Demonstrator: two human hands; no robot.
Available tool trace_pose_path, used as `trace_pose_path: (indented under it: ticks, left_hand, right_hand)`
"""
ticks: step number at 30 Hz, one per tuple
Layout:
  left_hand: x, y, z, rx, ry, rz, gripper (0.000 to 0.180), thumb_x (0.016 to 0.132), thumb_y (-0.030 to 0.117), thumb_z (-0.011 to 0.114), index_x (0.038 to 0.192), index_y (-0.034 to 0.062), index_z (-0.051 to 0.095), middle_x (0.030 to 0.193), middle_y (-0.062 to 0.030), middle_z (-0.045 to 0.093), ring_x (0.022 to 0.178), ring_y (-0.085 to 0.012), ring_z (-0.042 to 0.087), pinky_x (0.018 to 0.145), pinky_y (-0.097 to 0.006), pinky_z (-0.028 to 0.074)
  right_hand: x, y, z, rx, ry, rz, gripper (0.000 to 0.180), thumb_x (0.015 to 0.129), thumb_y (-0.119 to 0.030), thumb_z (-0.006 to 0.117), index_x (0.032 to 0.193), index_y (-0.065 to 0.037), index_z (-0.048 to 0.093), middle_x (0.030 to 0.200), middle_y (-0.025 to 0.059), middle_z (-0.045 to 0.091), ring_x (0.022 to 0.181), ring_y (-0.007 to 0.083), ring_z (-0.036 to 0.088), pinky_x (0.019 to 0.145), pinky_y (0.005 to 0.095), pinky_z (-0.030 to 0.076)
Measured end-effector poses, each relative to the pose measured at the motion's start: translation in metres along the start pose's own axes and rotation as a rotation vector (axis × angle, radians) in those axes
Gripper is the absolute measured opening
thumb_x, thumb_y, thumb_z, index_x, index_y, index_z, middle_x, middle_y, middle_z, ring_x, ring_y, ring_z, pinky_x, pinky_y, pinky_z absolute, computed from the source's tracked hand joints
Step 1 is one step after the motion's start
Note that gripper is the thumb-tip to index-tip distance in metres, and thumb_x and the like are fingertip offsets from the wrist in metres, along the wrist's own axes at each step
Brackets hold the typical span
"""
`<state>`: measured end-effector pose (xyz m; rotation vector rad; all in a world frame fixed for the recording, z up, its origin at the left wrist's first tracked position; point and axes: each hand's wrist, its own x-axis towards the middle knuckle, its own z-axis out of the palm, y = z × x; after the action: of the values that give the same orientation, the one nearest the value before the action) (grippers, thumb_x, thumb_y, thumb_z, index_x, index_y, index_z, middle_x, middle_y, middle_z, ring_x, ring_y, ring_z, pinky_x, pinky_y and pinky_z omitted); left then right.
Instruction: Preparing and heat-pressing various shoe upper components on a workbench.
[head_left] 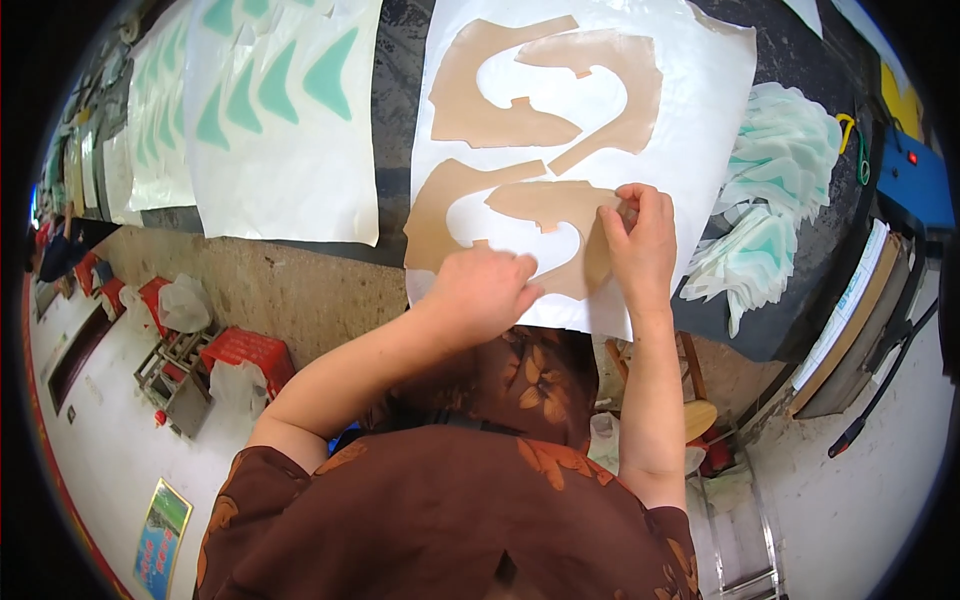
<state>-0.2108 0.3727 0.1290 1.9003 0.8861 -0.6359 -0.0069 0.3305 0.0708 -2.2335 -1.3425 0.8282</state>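
Note:
Four-lobed rows aside, several tan curved cut-out pieces (500,127) lie in interlocking pairs on a white sheet (690,110) in front of me. My right hand (645,240) is at the right end of the lower right tan piece (560,197), thumb and fingers pinching its edge, which looks slightly raised. Over the lower edge of the lower left tan piece (437,215) is my left hand (482,288), its fingers curled together. Whatever those fingertips may hold is hidden.
To the left hang white sheets (290,190) with green curved shapes. A pile of pale green-and-white cut pieces (780,160) lies at right, near yellow-handled scissors (846,130) and a blue machine (915,180). Red crates (248,350) stand on the floor at left.

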Motion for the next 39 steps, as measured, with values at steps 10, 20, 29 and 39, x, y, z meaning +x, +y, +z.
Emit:
trace_pose_path:
  ticks: [10,20,29,39]
  left_hand:
    - [0.081,-0.019,-0.002,-0.023,0.734,0.295,0.047,0.070,0.010,0.076,0.116,0.0094,0.063,0.114,-0.0132,0.058,0.108,-0.0345,0.054,0.093,-0.045,0.043]
    - [0.087,-0.006,-0.010,-0.034,0.737,0.321,0.044,0.064,0.009,0.078,0.105,0.0112,0.062,0.103,-0.0101,0.056,0.100,-0.0322,0.053,0.085,-0.043,0.042]
    - [0.090,-0.001,-0.020,0.061,0.582,0.266,0.038,0.061,0.015,0.080,0.095,0.0106,0.065,0.103,-0.0095,0.054,0.102,-0.0320,0.053,0.085,-0.044,0.042]
    - [0.085,0.011,-0.013,0.092,0.671,0.141,0.027,0.063,0.012,0.073,0.088,0.0089,0.064,0.096,-0.0102,0.057,0.095,-0.0329,0.055,0.082,-0.045,0.046]
  right_hand:
    - [0.007,0.000,0.018,0.053,0.120,-0.004,0.004,0.085,-0.009,0.058,0.087,-0.006,0.057,0.090,0.0152,0.057,0.090,0.0368,0.056,0.078,0.0469,0.046]
    - [-0.011,-0.018,-0.004,0.365,0.031,0.103,0.012,0.082,-0.011,0.065,0.089,-0.004,0.060,0.080,0.0118,0.062,0.077,0.0338,0.060,0.069,0.0426,0.047]
    - [-0.026,-0.002,-0.002,0.314,0.075,-0.109,0.022,0.084,-0.017,0.065,0.103,-0.007,0.062,0.098,0.0149,0.063,0.095,0.0350,0.061,0.083,0.0427,0.049]
    - [-0.098,0.084,-0.217,0.084,0.432,-0.274,0.023,0.083,-0.011,0.065,0.105,-0.006,0.065,0.101,0.0130,0.066,0.097,0.0343,0.062,0.085,0.0435,0.048]
